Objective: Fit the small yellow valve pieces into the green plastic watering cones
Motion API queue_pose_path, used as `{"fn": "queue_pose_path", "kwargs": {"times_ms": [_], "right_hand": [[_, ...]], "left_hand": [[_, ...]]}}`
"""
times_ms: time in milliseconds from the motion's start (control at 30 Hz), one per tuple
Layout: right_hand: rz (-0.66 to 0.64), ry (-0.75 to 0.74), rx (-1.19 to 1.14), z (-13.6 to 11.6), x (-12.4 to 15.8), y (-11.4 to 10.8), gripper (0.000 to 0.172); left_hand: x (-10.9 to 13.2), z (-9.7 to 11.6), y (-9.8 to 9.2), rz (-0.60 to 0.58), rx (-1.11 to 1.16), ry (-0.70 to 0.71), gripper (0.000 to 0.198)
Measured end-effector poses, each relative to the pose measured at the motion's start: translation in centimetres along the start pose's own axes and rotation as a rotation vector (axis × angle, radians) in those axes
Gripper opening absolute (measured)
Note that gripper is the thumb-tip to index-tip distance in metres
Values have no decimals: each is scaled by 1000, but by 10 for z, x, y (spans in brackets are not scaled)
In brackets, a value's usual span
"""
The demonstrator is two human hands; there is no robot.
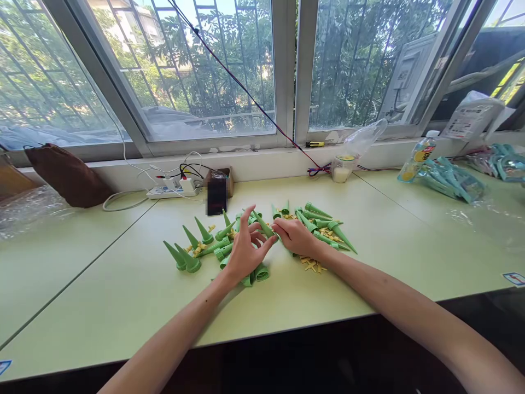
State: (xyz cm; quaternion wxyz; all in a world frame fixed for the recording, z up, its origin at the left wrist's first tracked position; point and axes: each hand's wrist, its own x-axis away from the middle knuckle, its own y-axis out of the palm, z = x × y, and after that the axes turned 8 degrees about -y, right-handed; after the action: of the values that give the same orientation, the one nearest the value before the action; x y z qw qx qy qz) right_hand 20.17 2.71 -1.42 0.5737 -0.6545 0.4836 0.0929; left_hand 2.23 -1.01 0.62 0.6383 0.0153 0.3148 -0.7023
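Observation:
Between the thumb and fingers of my left hand (246, 246) is a green plastic spike (262, 224), its tip pointing up and away to the left. My right hand (293, 234) has its fingers pinched together at the wide end of that spike; whatever sits in the pinch is too small to make out. Around both hands lie many more green cone-shaped spikes (191, 264), some standing on their wide ends and others on their sides. Small yellow plastic pieces (314, 265) are scattered among them, several just below my right wrist.
A dark phone (216, 197) leans on a small box behind the pile, beside a white power strip (172, 189). Farther back are a brown bag (68, 175), a clear container (341, 169), a bottle (418, 156) and blue packets (455, 180). The table's front edge (287, 331) runs below my forearms.

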Motion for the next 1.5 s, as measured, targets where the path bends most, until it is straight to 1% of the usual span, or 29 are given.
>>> {"fn": "queue_pose_path", "kwargs": {"times_ms": [333, 533, 700, 933, 1200, 1500], "right_hand": [[-5, -12, 25, 1, 0, 0, 28], [-2, -3, 3, 0, 0, 0, 28], [-5, -9, 6, 0, 0, 0, 28], [-5, -25, 30, 1, 1, 0, 28], [7, -28, 18, 1, 1, 0, 29], [2, -24, 11, 1, 1, 0, 28]], "left_hand": [[-1, 0, -1, -13, -4, 24, 84], [-1, -4, -1, -15, -31, 30, 87], [0, -7, -2, -57, -93, 68, 76], [-1, -8, -3, -58, -156, 83, 63], [-1, -7, -4, -55, -191, 67, 68], [-1, -8, -2, -45, -133, 82, 70]]}}
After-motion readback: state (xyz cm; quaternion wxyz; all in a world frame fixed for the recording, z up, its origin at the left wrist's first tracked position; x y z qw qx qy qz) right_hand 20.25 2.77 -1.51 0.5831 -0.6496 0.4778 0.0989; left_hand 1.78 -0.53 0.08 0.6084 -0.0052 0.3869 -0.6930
